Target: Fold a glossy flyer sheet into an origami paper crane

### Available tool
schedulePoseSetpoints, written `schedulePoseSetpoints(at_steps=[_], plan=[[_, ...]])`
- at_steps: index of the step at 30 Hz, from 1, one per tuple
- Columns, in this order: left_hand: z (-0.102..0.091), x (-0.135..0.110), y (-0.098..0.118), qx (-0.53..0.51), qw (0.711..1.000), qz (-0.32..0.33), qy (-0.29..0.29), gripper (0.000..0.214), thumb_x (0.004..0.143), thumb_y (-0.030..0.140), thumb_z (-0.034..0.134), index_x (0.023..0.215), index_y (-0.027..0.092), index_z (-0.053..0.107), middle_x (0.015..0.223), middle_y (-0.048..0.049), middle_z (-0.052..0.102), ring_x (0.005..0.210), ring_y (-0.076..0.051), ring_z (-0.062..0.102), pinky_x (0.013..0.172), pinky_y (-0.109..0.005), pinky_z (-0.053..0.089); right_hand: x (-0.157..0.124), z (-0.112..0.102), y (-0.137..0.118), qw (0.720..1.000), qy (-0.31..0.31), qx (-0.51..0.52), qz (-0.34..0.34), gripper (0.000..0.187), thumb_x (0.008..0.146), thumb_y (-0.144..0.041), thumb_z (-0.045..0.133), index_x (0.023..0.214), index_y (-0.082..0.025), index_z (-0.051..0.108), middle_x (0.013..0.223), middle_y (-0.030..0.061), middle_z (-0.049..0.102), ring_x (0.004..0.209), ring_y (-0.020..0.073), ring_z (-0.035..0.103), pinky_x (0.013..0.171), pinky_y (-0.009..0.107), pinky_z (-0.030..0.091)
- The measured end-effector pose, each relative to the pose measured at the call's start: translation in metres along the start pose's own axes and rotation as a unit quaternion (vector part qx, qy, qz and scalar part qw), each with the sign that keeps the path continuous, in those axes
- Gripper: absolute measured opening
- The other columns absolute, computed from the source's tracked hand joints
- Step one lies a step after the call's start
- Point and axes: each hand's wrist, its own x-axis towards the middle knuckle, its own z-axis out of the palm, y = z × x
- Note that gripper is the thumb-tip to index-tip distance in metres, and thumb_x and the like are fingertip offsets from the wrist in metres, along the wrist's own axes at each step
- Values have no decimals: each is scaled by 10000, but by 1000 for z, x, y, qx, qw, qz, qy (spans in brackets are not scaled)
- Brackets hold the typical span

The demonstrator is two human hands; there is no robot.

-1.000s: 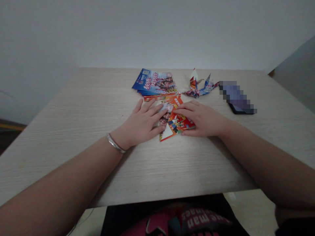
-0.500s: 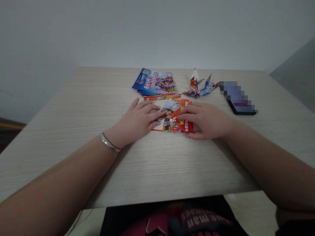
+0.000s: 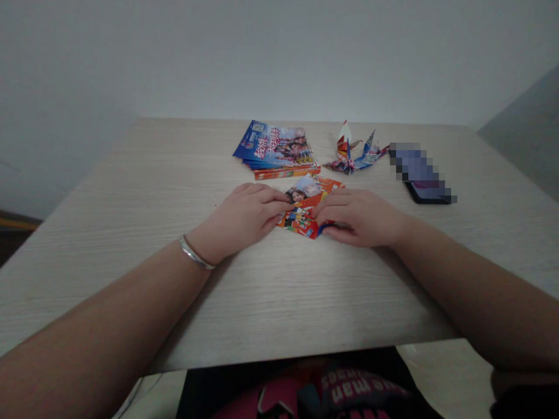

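- The folded paper [image 3: 301, 216] is lying on the table [image 3: 271, 297] between the two hands, in front of the person. It is showing orange print and small cartoon figures, and I think it is placed here because both hands can reach it easily.
- The left hand [image 3: 251, 214] is resting its fingertips on the left side of this paper. The fingers are lying close together, probably for steadying the sheet against the hard surface. I cannot tell if the thumb is closing on the paper, because it is mostly hidden.
- The right hand [image 3: 360, 218] is holding the right edge of the paper in a narrow grip, with the thumb nearer to the body and the bent fingers above. A blue strip is showing between them, so the edge seems to be turning up there, perhaps because a pinch is controlling it better than a flat palm.
- The stack of leaflets [image 3: 279, 148] is lying just behind the paper, a little to the left, where it is leaving room for the hands.
- A winged paper figure [image 3: 348, 165] is standing to the right of the stack, and the phone [image 3: 423, 177] is lying beside it. Both are staying outside the working place, maybe so that the forearms are not pushing them.
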Motion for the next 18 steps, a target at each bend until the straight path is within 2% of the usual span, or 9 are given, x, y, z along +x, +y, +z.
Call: schedulePoseSetpoints(at_steps=[2, 4, 6, 8, 11, 13, 15, 18], plan=[[2, -1, -2, -21, 1000, 22, -4, 359, 1028, 312, 488, 1297, 196, 695, 1322, -90, 701, 1191, -259, 644, 1074, -471, 485, -1, -1, 1, 998, 16, 38, 42, 178, 924, -258, 510, 945, -178, 667, 893, 68, 716, 817, 194, 633, 761, 319, 461], [4, -2, -3, -31, 998, 49, -9, 383, 1044, 342, 461, 1331, 207, 677, 1378, -93, 669, 1260, -268, 609, 1112, -478, 455, -1, -2, 0, 990, 36, 70, 116, 137, 885, -259, 507, 865, -189, 623, 721, 17, 634, 634, 157, 552, 620, 287, 398], [4, -2, -2, -32, 998, 57, 1, 383, 1046, 336, 452, 1331, 225, 681, 1415, -105, 634, 1273, -273, 595, 1105, -470, 458, -2, -3, 1, 978, 53, 91, 183, 79, 834, -249, 503, 803, -206, 562, 634, -20, 550, 541, 136, 467, 551, 280, 332], [2, -2, -1, -27, 999, 38, 23, 353, 1035, 326, 467, 1239, 226, 737, 1349, -116, 656, 1191, -264, 629, 1042, -443, 500, -1, -3, 2, 965, 64, 99, 232, 46, 805, -245, 495, 767, -220, 508, 613, -29, 517, 531, 136, 445, 544, 285, 313], [-1, 0, 3, -25, 999, 10, 29, 319, 1021, 299, 487, 1074, 193, 783, 1132, -97, 732, 1040, -233, 666, 972, -410, 530, 0, 0, 4, 948, 65, 117, 288, 42, 801, -260, 499, 774, -230, 486, 625, -24, 531, 568, 151, 474, 565, 294, 331], [-1, 0, 6, -25, 999, 11, 19, 315, 1021, 289, 484, 1059, 177, 776, 1075, -87, 751, 998, -226, 673, 955, -404, 535, 1, 1, 5, 937, 64, 153, 308, 70, 815, -290, 521, 844, -226, 511, 663, -20, 567, 586, 155, 499, 571, 294, 354], [-1, 1, 8, -16, 1000, 4, 18, 317, 1022, 294, 478, 1063, 177, 771, 1053, -84, 756, 967, -226, 678, 923, -401, 542, 3, 2, 4, 936, 53, 180, 296, 141, 841, -357, 557, 878, -223, 535, 694, -16, 589, 602, 152, 512, 575, 288, 365], [1, 1, 10, -6, 1000, -2, 17, 313, 1020, 303, 485, 1050, 184, 773, 1031, -79, 754, 942, -229, 678, 894, -397, 550, 5, 3, 4, 949, 21, 174, 260, 251, 855, -443, 602, 760, -224, 524, 654, -28, 554, 598, 133, 473, 565, 273, 332]])
